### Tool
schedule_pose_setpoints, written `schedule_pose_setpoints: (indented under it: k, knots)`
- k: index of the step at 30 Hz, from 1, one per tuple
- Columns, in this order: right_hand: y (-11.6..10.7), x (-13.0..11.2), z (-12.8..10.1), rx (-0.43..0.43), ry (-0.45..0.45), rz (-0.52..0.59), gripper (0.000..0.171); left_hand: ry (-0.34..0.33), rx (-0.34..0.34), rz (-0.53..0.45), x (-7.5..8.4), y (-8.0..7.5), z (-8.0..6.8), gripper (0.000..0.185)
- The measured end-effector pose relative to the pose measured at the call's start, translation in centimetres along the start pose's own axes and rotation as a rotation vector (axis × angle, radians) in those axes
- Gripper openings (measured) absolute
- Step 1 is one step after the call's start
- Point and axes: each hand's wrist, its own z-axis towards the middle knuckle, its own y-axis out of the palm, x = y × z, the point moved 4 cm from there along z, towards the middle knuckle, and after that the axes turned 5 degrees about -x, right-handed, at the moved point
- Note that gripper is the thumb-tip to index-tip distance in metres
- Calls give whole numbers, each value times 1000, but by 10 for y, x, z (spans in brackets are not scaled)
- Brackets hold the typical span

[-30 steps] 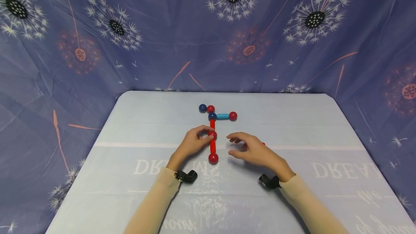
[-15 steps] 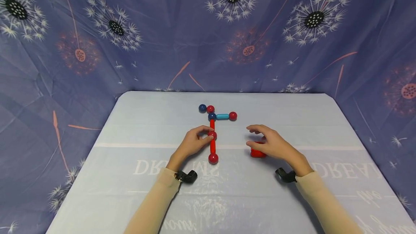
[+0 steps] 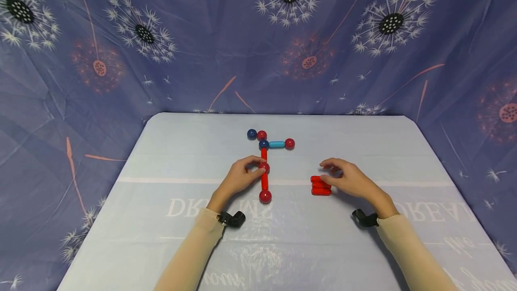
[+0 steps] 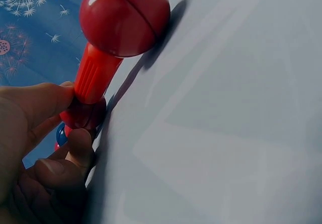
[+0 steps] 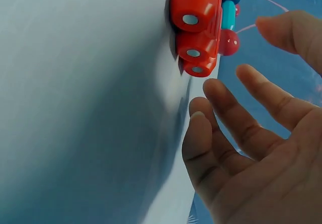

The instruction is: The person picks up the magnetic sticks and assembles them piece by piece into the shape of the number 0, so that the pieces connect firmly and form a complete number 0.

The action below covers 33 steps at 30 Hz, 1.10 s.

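Observation:
My left hand (image 3: 241,178) pinches the middle red ball (image 4: 83,114) of a chain between thumb and fingers. From that ball, one red rod (image 3: 264,182) runs toward me to a near red ball (image 3: 265,196). Another red rod (image 3: 264,154) leads away to a dark blue ball (image 3: 264,144). Off to the right, my right hand (image 3: 355,181) holds nothing, its fingers spread and slightly bent. Three loose red rods (image 3: 321,191) with silvery ends lie side by side just left of it. In the right wrist view, their ends (image 5: 190,19) show beyond the fingertips.
A light blue rod (image 3: 277,144) joins the dark blue ball to a red ball (image 3: 289,143) on its right. Behind them lie another red ball (image 3: 261,135) and a dark blue one (image 3: 251,134). A patterned curtain (image 3: 226,48) hangs behind the white table (image 3: 181,143).
My right hand has moved away from the chain to the right, past the loose red rods, uncovering them. My left hand has stayed on the middle ball.

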Motion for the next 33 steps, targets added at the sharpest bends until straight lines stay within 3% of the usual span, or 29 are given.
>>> schedule_pose_setpoints:
  k: [11,33]
  knots:
    - [3,5,-1,-7,37,-36,18,-2,-8,10,0,0,0,27]
    - [6,7,1,8,16,-47,12,-8,5,0,-2,0,0,28]
